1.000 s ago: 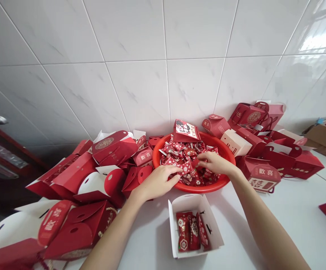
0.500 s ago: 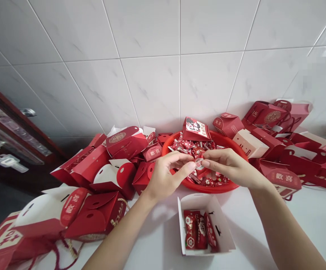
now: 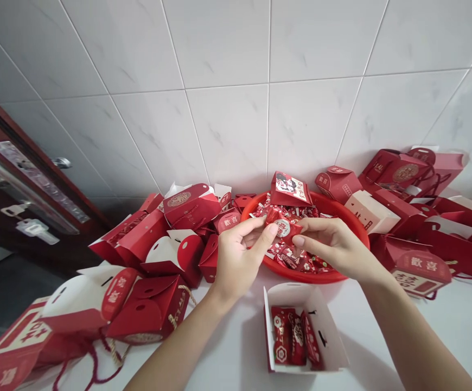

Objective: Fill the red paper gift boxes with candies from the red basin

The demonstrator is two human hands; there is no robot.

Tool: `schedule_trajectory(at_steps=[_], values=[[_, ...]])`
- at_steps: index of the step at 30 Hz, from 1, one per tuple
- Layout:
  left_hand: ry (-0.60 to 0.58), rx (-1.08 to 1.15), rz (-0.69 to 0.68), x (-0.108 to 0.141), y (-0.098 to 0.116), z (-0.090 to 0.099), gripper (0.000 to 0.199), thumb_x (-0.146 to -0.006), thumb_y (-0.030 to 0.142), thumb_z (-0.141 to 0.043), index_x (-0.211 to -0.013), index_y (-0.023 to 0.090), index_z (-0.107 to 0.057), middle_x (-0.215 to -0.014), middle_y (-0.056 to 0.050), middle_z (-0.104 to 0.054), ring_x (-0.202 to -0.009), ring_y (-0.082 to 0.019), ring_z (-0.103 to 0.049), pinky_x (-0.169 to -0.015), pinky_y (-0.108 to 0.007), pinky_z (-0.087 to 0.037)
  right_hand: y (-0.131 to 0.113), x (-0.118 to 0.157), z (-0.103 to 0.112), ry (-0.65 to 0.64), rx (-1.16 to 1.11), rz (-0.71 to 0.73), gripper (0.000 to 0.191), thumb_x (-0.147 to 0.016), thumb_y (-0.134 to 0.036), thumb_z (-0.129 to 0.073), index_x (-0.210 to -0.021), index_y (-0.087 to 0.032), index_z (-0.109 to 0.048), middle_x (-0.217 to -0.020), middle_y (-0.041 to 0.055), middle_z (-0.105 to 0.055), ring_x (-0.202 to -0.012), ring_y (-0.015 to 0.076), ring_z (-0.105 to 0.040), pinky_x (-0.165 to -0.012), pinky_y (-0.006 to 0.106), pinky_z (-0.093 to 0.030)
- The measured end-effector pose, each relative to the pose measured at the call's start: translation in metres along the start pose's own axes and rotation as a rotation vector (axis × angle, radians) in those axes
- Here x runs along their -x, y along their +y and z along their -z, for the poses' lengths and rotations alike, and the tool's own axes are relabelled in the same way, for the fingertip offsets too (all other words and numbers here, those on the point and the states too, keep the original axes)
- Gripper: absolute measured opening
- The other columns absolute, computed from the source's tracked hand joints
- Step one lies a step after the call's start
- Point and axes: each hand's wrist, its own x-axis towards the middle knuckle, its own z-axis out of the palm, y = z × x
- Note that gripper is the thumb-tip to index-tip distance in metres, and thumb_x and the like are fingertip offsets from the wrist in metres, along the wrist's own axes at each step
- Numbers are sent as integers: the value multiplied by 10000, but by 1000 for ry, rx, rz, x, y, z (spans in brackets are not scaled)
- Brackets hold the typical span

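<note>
Between both hands, above the bowl, is a red candy packet (image 3: 284,228) with a round white label. My left hand (image 3: 244,250) pinches its left end between thumb and fingers. At its right end, the thumb and fingertips of my right hand (image 3: 329,241) are closed on it. Below them sits the red bowl (image 3: 342,278), holding many red-wrapped candies (image 3: 291,256). Nearer to me on the white table stands an open box (image 3: 329,331), white inside, with several red candy packets (image 3: 287,336) lying in it.
Red gift boxes crowd the left, some open (image 3: 146,309), with cords trailing on the table (image 3: 215,358). More boxes (image 3: 419,260) stand at the right. One small box (image 3: 291,189) rests on the bowl's back. Behind is a tiled wall (image 3: 228,130); a door with keys (image 3: 36,231) is far left.
The packet between my hands now shows more of its face and its label is plainer. The whole view has shifted slightly, so things appear a little further right.
</note>
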Motion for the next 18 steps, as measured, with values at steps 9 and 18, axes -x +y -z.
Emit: schedule_trajectory(at_steps=[9, 18], values=[[17, 85, 45, 0, -2, -2, 166, -842, 282, -785, -962, 169, -764, -899, -36, -820, -807, -187, -797, -765, -256, -667, 3, 0, -3, 17, -60, -14, 292, -893, -428, -731, -786, -159, -691, -694, 8, -629, -614, 120, -559, -558, 243, -466], [-6, 135, 112, -1, 4, -2, 216, -838, 301, -766, -991, 149, -759, -909, -73, -820, -727, -225, -798, -737, -317, -682, 2, 0, 1, 19, -125, 0, 243, -874, -396, -766, -801, -171, -711, -701, 13, -670, -631, 131, -595, -587, 245, -494]])
